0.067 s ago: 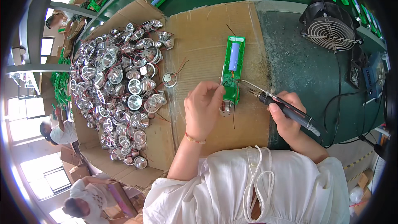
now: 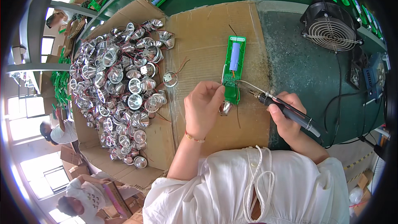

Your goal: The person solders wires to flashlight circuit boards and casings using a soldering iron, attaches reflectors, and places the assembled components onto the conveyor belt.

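A green plastic flashlight housing [image 2: 230, 87] lies on the cardboard sheet in front of me, with a blue cylindrical battery cell [image 2: 235, 57] in its upper half and a circuit board with wires below that. At its near end sits a shiny reflector cup [image 2: 226, 107], partly behind my fingers. My left hand [image 2: 204, 107] pinches at the board's left edge; what lies between the fingertips is too small to make out. Gripped in my right hand [image 2: 287, 116] is a soldering iron [image 2: 286, 111] with a thin metal feed tube, its tip at the board's right side.
A cardboard box [image 2: 155, 149] heaped with reflector cups stands at the left; one loose reflector [image 2: 170, 79] with wires lies beside it. A black fan [image 2: 331, 29] and a blue box [image 2: 372, 79] with cables are at the right. More green housings line the far edge. Co-workers are at the left.
The housing has shifted slightly to the right at its top, and the reflector cup at its near end has tilted. Both hands stay nearly still. A co-worker at lower left has moved.
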Tool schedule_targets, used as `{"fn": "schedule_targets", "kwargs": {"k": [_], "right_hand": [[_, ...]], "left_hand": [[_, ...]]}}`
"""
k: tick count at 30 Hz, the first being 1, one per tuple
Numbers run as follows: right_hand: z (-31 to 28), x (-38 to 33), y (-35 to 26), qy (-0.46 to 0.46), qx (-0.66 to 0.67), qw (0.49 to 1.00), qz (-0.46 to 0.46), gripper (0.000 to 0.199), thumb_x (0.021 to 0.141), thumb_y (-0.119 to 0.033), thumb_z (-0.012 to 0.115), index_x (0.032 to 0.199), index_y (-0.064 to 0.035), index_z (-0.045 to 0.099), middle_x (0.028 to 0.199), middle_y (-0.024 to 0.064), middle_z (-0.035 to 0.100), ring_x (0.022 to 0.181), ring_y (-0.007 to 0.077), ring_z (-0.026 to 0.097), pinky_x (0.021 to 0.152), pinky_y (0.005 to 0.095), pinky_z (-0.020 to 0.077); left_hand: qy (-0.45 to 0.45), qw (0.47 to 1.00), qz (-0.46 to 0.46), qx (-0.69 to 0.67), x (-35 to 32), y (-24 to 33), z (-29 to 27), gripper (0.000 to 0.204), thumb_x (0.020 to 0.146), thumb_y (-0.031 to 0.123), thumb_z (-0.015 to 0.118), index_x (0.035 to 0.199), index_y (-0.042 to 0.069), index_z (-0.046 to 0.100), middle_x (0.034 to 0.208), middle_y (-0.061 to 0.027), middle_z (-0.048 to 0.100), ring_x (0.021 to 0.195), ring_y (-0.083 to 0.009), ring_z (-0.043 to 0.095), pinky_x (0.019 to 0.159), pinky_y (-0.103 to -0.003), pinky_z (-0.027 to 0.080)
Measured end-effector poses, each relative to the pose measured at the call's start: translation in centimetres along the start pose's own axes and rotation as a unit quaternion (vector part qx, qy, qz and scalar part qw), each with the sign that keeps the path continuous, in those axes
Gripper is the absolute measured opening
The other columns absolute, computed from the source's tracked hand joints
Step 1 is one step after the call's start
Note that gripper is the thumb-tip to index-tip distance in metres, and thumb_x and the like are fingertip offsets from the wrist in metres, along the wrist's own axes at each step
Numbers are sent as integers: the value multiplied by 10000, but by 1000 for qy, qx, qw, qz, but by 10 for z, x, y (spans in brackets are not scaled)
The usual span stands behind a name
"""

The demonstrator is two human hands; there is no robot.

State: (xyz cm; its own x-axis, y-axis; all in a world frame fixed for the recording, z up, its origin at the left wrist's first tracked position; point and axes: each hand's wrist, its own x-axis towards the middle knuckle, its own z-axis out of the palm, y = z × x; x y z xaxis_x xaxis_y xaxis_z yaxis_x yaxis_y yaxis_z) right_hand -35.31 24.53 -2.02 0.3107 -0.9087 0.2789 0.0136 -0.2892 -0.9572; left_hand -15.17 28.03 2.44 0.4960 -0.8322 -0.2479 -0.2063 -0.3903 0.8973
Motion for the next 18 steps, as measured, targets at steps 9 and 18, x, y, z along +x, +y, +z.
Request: {"fn": "schedule_targets", "kwargs": {"k": [9,18], "right_hand": [[3,0,3,6,18,1000,-21,157,782,-58,652,845,23,533,717,84,587,563,90,525,494,227,415],[5,1,2,-11,16,1000,-11,146,784,-40,644,842,24,526,727,86,595,575,77,537,492,217,421]], "left_hand": [[18,964,187,187,9,-19,2,65,721,85,673,739,34,638,669,-45,553,702,-169,545,577,-239,464],[9,979,161,127,10,-20,4,73,709,52,679,736,5,630,812,-90,569,748,-189,573,600,-271,504]]}}
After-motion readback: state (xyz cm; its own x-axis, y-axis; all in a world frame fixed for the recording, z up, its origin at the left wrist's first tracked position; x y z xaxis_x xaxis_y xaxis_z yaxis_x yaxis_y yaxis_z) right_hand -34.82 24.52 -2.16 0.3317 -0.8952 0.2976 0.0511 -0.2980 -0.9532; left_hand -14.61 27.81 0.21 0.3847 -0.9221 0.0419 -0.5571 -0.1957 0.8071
